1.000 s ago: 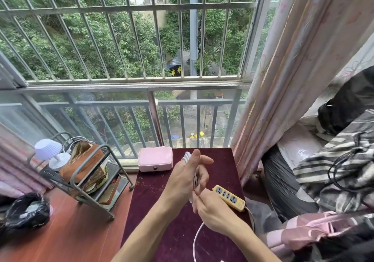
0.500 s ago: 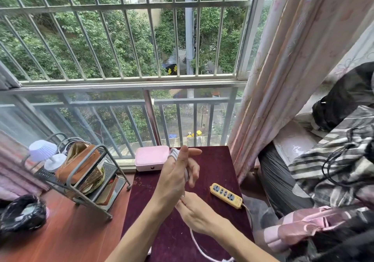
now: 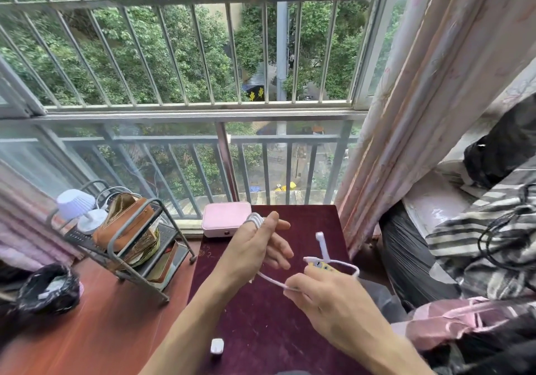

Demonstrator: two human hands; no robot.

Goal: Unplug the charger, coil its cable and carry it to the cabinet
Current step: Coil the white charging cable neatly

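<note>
The left hand (image 3: 255, 247) is holding white cable (image 3: 271, 280) loops wound round its fingers (image 3: 256, 219), thumb up, in front of the pink box (image 3: 226, 219). The right hand (image 3: 327, 302) is pinching the strand nearer the viewer, fingers closed, the connector end (image 3: 320, 237) flicking up over the yellow power strip (image 3: 323, 266). Since half a second ago the hands are spreading apart, and a white charger block (image 3: 217, 346) is lying on the worktop (image 3: 261, 331) by the left forearm.

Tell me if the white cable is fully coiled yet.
Partly coiled. Several loops wrap the left hand, but a loose length of white cable runs to the right hand, its end free.
</note>
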